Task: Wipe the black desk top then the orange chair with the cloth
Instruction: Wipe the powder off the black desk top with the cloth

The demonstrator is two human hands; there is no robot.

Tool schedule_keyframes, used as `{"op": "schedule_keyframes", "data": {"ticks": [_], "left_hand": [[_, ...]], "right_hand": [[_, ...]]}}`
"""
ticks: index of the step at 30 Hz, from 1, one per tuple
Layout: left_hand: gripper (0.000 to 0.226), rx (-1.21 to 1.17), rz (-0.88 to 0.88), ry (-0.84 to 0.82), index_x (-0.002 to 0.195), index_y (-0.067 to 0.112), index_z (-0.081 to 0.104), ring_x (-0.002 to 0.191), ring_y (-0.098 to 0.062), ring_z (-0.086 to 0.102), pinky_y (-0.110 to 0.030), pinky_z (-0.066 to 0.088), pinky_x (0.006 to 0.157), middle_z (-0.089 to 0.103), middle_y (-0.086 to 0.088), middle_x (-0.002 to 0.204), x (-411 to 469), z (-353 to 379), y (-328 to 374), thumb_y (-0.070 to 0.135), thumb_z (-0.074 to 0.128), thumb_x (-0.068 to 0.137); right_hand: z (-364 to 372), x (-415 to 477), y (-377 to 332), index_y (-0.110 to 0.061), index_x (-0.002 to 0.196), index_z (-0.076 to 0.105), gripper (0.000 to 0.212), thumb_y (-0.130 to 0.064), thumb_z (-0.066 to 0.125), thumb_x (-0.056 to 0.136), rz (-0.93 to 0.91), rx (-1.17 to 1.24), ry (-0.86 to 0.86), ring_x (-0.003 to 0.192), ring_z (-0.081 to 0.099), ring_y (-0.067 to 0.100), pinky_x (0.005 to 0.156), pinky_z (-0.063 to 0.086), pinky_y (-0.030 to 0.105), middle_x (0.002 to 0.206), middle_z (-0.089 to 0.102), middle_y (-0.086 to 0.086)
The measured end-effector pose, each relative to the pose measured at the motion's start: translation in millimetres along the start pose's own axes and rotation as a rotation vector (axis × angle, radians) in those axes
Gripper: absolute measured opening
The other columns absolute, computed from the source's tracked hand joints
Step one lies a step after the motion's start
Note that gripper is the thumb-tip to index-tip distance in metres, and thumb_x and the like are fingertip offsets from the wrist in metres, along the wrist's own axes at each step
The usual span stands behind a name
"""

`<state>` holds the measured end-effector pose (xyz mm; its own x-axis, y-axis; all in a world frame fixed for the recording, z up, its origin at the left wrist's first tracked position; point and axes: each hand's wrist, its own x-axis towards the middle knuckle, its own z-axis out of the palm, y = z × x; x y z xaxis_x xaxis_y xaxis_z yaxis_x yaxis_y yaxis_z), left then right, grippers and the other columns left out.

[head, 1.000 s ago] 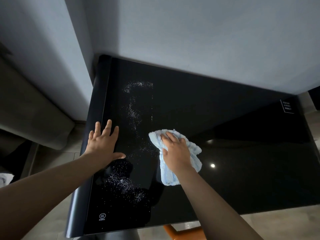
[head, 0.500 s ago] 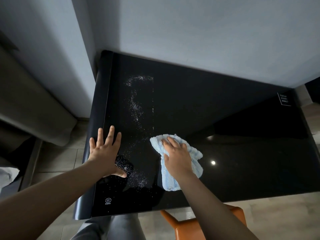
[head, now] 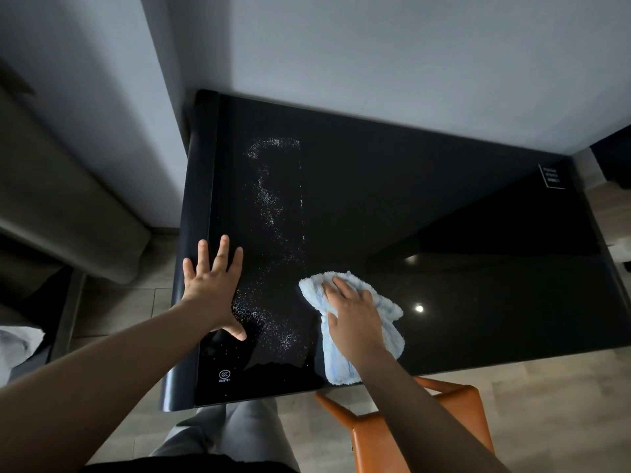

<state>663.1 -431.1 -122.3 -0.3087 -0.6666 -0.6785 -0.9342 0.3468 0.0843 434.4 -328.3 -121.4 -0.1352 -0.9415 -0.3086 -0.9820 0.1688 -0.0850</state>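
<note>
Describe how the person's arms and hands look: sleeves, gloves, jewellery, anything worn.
Both are bare. The left hand and right hand have no gloves, and no rings show on the visible fingers. The left forearm and right forearm carry no sleeve, watch or bracelet as far as the picture's edge. No tattoos, markings or bandages can be seen.

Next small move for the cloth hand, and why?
Probably sweep the cloth left under the right hand, through the white specks lying between it and the left hand, which rests flat near the desk top's left edge. Specks also trail toward the wall; the orange chair can wait.
</note>
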Motion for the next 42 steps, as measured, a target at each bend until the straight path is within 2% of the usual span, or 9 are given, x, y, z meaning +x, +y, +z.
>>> {"op": "schedule_keyframes", "data": {"ticks": [10, 15, 20, 25, 27, 29, 31, 38, 42], "left_hand": [[0.157, -0.006, -0.004, -0.023, 0.147, 0.016, -0.027, 0.138, -0.046, -0.028, -0.062, 0.000, 0.114, -0.039, -0.013, 0.149, -2.2, -2.8, 1.0, 0.068, 0.082, 0.045], [0.158, -0.013, -0.003, -0.028, 0.147, 0.016, -0.026, 0.137, -0.046, -0.028, -0.062, 0.000, 0.114, -0.039, -0.012, 0.149, -1.2, -2.4, 0.8, 0.067, 0.082, 0.045], [0.158, -0.019, 0.003, -0.020, 0.147, 0.016, -0.026, 0.138, -0.045, -0.028, -0.062, 0.000, 0.114, -0.039, -0.012, 0.150, -0.9, -1.3, -0.7, 0.069, 0.082, 0.044], [0.158, -0.010, 0.010, -0.028, 0.146, 0.017, -0.028, 0.137, -0.045, -0.030, -0.062, 0.000, 0.114, -0.040, -0.012, 0.149, 0.7, 1.0, -2.2, 0.071, 0.080, 0.044], [0.159, -0.008, 0.007, -0.033, 0.146, 0.017, -0.029, 0.137, -0.045, -0.030, -0.062, 0.000, 0.113, -0.042, -0.012, 0.148, 1.1, 0.9, -1.8, 0.072, 0.080, 0.043], [0.160, -0.007, 0.004, -0.033, 0.145, 0.017, -0.029, 0.137, -0.045, -0.030, -0.062, 0.000, 0.113, -0.042, -0.012, 0.148, 1.3, 1.3, -1.3, 0.072, 0.080, 0.042], [0.160, -0.006, -0.001, -0.028, 0.146, 0.017, -0.028, 0.137, -0.045, -0.029, -0.062, 0.000, 0.113, -0.041, -0.011, 0.148, 0.7, 1.3, -0.5, 0.072, 0.080, 0.041], [0.161, -0.007, -0.004, -0.022, 0.146, 0.019, -0.028, 0.138, -0.044, -0.028, -0.061, 0.001, 0.113, -0.040, -0.009, 0.149, -2.8, 0.6, -0.6, 0.072, 0.080, 0.040], [0.161, -0.006, -0.007, -0.023, 0.147, 0.019, -0.027, 0.139, -0.044, -0.027, -0.062, 0.002, 0.113, -0.039, -0.009, 0.150, -5.7, -0.9, 1.1, 0.072, 0.081, 0.039]], "right_hand": [[10.3, -25.0, -3.0, -0.031, 0.147, 0.030, 0.055, -0.028, 0.048, 0.096, 0.052, -0.030, -0.027, 0.126, 0.038, 0.019, 0.100, 0.036, 0.028, 0.155, 0.026, -0.010], [13.6, -39.9, -7.4, -0.029, 0.146, 0.035, 0.054, -0.026, 0.050, 0.095, 0.072, -0.015, -0.014, 0.123, 0.041, 0.019, 0.099, 0.035, 0.028, 0.154, 0.029, -0.009], [17.0, -55.8, -10.5, -0.033, 0.147, 0.030, 0.055, -0.028, 0.047, 0.095, 0.118, 0.008, -0.039, 0.120, 0.040, 0.018, 0.098, 0.036, 0.026, 0.155, 0.024, -0.015], [18.0, -68.0, -15.5, -0.030, 0.145, 0.036, 0.055, -0.025, 0.052, 0.093, 0.105, 0.023, -0.018, 0.118, 0.043, 0.020, 0.097, 0.039, 0.028, 0.153, 0.029, -0.012], [14.5, -73.1, -18.2, -0.026, 0.140, 0.046, 0.055, -0.024, 0.062, 0.086, 0.091, 0.014, 0.001, 0.115, 0.050, 0.021, 0.093, 0.044, 0.030, 0.148, 0.040, -0.008], [12.4, -79.2, -20.8, -0.022, 0.121, 0.065, 0.059, -0.022, 0.082, 0.064, 0.067, -0.010, 0.094, 0.100, 0.063, 0.019, 0.078, 0.054, 0.029, 0.130, 0.059, -0.003], [14.3, -85.6, -21.5, -0.020, 0.111, 0.070, 0.061, -0.020, 0.088, 0.052, 0.046, -0.033, 0.126, 0.093, 0.067, 0.018, 0.070, 0.056, 0.028, 0.120, 0.066, -0.002], [28.8, -108.3, -20.4, -0.019, 0.116, 0.068, 0.059, -0.018, 0.085, 0.060, 0.064, 0.010, 0.132, 0.100, 0.065, 0.022, 0.077, 0.055, 0.031, 0.127, 0.063, 0.000], [41.5, -120.7, -18.3, -0.028, 0.145, 0.038, 0.056, -0.026, 0.054, 0.091, 0.103, 0.069, -0.024, 0.127, 0.041, 0.022, 0.103, 0.037, 0.031, 0.154, 0.028, -0.008]]}}
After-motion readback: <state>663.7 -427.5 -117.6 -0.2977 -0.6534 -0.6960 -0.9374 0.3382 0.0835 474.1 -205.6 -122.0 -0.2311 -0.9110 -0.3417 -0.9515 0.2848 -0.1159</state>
